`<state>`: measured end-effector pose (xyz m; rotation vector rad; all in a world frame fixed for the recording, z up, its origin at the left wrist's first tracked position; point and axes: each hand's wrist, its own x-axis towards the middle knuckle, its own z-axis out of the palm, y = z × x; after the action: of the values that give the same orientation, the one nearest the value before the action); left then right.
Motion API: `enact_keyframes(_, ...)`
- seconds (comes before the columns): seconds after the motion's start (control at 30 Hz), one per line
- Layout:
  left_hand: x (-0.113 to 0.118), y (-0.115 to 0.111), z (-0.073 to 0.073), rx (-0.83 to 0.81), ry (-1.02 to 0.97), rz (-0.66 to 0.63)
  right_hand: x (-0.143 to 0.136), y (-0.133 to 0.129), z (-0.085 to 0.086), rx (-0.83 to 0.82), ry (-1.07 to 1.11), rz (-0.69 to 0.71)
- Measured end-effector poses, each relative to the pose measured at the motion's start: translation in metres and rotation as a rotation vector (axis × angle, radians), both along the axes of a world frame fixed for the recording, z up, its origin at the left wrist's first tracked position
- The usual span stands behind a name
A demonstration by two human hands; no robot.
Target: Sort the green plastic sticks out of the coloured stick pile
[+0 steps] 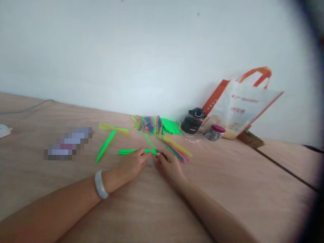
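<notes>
Green strips ran left to right, ending in the right hand, its grip narrow. The left hand touched them, grip unclear.

bears on a wood-grained tabletop green strips, a multicoloured strip pile, dark bottle, lidded jar and carrier bag.

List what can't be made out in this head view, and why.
All in the head view:
Whether the right hand grips the green strips: hidden by the hand, blurred.
Pixelated item: identity masked by blocks.
White object: cut off by the left edge.
Lettering on the bag: blurred.
Jar contents: too small, blurred.
</notes>
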<state>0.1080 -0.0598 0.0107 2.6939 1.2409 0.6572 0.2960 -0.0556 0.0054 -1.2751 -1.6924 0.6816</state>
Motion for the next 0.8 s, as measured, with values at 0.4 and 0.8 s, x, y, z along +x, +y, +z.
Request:
enact_keyframes(0.4, -0.001, -0.002, -0.003, 0.029, 0.014, 0.011, -0.004, -0.009, 0.002, 0.154, -0.139, -0.002)
enact_keyframes(0.8, -0.002, -0.005, -0.005, 0.045, -0.064, -0.007, -0.006, -0.012, 0.006, 0.144, -0.119, 0.043)
